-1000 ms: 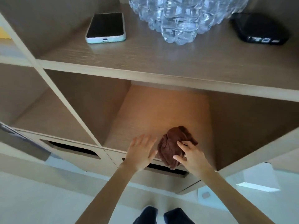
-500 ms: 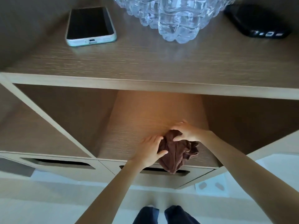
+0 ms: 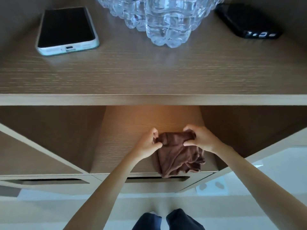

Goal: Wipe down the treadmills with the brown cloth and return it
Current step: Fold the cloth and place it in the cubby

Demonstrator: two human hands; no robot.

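Brown cloth (image 3: 178, 156), soft and crumpled, all loose folds. Its far edge is pulled across between the two hands: the left hand (image 3: 147, 145) pinches the left corner, and the right hand (image 3: 201, 140) grips the right end with the thumb pressed on top. The rest fans out toward the person from under the hands, heavily wrinkled. A stitched hem shows just below the right hand. The nearest tip hangs lowest, between the two forearms.

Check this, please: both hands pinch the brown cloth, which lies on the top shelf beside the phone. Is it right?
No. In the head view the left hand and right hand pinch the brown cloth in the compartment under the top shelf, not beside the phone.
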